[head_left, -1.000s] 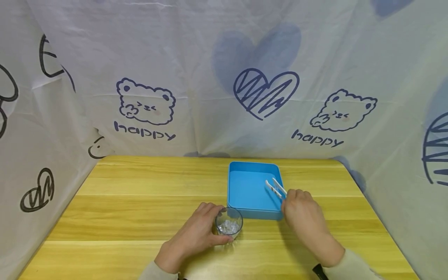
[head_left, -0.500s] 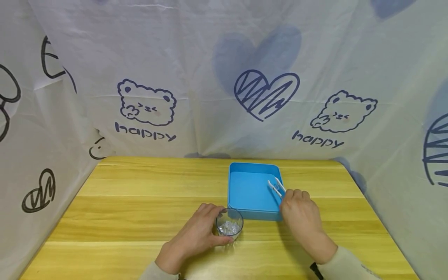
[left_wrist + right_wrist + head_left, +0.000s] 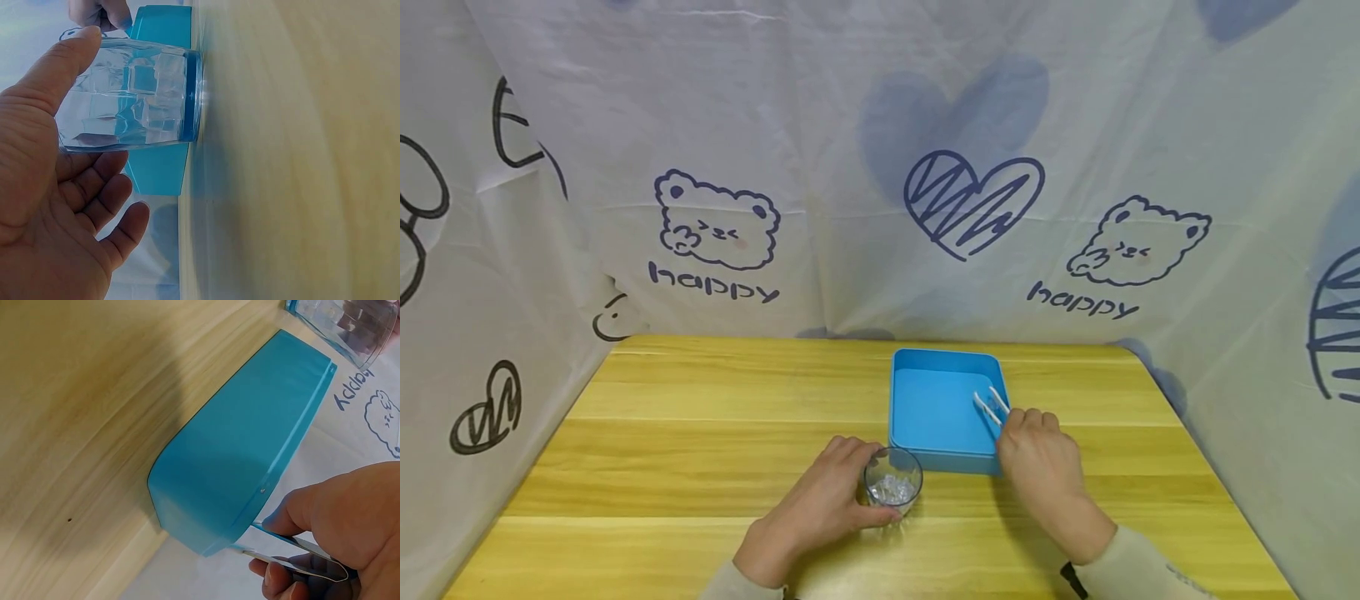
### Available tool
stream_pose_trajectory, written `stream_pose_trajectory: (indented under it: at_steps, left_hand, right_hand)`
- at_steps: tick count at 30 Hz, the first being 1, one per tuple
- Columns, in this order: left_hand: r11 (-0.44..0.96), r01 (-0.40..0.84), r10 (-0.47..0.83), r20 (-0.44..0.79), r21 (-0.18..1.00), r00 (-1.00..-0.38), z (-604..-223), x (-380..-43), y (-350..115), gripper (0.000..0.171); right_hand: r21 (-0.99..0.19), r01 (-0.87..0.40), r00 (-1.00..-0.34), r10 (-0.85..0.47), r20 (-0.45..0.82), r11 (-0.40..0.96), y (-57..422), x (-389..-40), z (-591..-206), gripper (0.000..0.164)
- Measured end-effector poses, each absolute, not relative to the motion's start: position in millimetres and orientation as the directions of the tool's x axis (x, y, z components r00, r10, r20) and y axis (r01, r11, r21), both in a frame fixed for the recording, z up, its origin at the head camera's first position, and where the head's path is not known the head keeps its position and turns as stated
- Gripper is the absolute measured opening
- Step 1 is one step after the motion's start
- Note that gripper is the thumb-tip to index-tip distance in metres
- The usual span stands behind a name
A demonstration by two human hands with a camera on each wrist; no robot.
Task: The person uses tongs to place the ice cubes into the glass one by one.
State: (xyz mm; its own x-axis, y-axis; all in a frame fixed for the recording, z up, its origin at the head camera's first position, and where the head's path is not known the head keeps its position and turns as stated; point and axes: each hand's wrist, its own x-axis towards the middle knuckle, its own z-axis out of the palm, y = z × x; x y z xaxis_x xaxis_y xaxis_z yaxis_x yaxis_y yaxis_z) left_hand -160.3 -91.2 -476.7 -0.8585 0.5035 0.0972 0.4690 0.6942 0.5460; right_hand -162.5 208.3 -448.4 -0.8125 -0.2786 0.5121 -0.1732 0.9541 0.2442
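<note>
My left hand (image 3: 820, 498) holds a clear drinking glass (image 3: 907, 467) upright on the table, thumb on the near side and fingers at the far side. Several clear ice-like cubes (image 3: 164, 100) lie in its bottom. My right hand (image 3: 1041, 460) grips small white-tipped tongs (image 3: 294, 565) between thumb and fingers, over the right wall of a shallow blue box (image 3: 936, 408). The tongs' arms stand apart, tips pointing down into the box. Something small and clear shows near them; whether they touch it I cannot tell. The box's near wall hides its low inside from the right wrist view.
The glass stands just in front of the box's near left corner. Both are on a yellow wood-grain table (image 3: 700, 433). A pale printed cloth (image 3: 835, 167) hangs behind and on both sides.
My right hand has shifted slightly left and toward me, with the tongs still inside the box's right side. My left hand and the glass have stayed in place.
</note>
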Motion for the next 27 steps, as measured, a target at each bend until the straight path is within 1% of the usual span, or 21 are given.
stream_pose_trajectory:
  at_steps: [7,11,16,27]
  left_hand:
    - [0.697,0.467,0.5,0.099,0.544,-0.86,-477.1,-160.4,-91.0,0.09]
    - [0.698,0.47,0.499,0.104,0.541,-0.86,-477.1,-160.7,-90.7,0.089]
    - [0.695,0.474,0.502,0.107,0.541,-0.858,-477.0,-160.7,-90.7,0.088]
    - [0.689,0.483,0.505,0.12,0.54,-0.855,-477.4,-159.8,-91.1,0.088]
  right_hand:
    - [0.252,-0.215,-0.837,-0.311,0.45,0.943,207.1,-160.4,-447.3,0.017]
    - [0.259,-0.24,-0.811,-0.34,0.477,0.936,207.2,-158.9,-446.2,0.017]
    - [0.255,-0.219,-0.791,-0.324,0.519,0.942,208.8,-160.1,-444.0,0.014]
    - [0.245,-0.176,-0.832,-0.277,0.481,0.953,207.1,-168.6,-444.6,0.017]
